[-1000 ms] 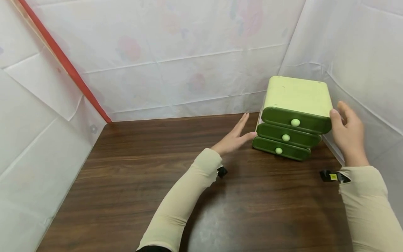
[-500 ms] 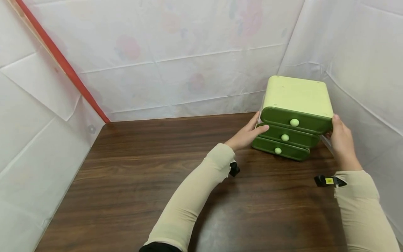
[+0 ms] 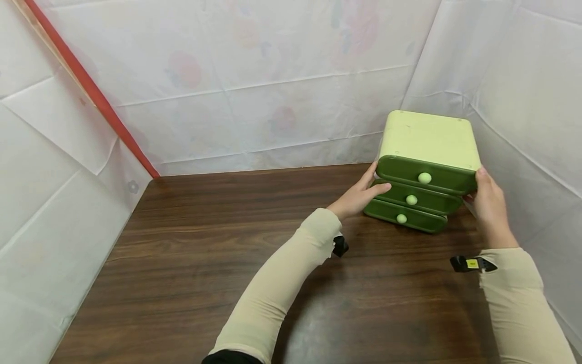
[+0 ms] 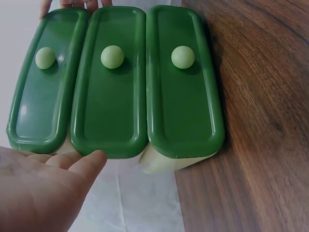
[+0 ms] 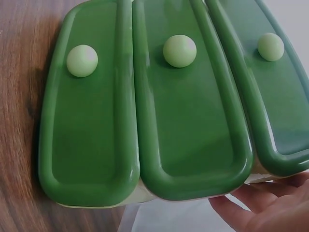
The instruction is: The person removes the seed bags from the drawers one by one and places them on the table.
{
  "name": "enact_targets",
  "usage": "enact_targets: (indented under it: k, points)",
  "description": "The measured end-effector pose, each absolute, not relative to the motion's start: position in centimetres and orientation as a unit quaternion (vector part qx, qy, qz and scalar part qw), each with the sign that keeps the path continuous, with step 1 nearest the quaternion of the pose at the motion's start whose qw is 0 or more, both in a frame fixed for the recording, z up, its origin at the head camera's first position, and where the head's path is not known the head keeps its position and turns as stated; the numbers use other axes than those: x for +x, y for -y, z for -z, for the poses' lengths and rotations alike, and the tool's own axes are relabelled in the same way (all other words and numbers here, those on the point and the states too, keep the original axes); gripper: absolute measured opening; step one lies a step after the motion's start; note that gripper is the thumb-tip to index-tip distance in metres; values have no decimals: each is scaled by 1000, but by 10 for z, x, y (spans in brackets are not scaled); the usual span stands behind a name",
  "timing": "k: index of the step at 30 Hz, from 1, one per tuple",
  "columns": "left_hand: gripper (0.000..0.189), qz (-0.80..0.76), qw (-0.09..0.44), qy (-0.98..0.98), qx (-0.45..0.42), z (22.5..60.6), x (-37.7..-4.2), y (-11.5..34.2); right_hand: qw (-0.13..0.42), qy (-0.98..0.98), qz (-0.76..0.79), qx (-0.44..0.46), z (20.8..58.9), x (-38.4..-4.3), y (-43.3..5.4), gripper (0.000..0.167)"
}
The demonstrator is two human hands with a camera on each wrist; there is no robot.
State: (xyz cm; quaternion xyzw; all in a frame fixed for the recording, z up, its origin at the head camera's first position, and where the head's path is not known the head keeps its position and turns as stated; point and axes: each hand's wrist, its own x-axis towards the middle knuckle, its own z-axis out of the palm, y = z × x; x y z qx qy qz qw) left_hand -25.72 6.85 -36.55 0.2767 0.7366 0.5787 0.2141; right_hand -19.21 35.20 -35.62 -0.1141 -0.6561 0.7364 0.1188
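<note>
A small drawer unit (image 3: 429, 139) has a pale green top and several dark green drawer fronts with round pale knobs. It stands upright at the back right of the table. My left hand (image 3: 356, 197) holds its left side, thumb at the front edge of the middle drawer (image 4: 111, 96) and fingers along the side. On the opposite side my right hand (image 3: 491, 207) grips the edge near the top drawer, thumb by the front corner. Its fingers (image 5: 260, 198) reach behind the drawer fronts and are partly hidden. The drawers look closed.
The dark wood-grain table (image 3: 204, 263) stretches to the left and front. White sheeting (image 3: 273, 86) hangs behind it and on both sides. A red strip (image 3: 100, 101) slants down at the back left corner.
Both hands have come in from either side onto the drawer unit, the left moving right and the right moving left and slightly down. The drawer unit has hardly shifted.
</note>
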Motion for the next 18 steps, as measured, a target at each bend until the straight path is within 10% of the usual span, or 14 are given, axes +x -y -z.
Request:
enact_targets:
  k: [18]
  points:
    - [76,-578,197,-740,282,372,-251,-45,154,778,-601,-93,358,-203,-335,54]
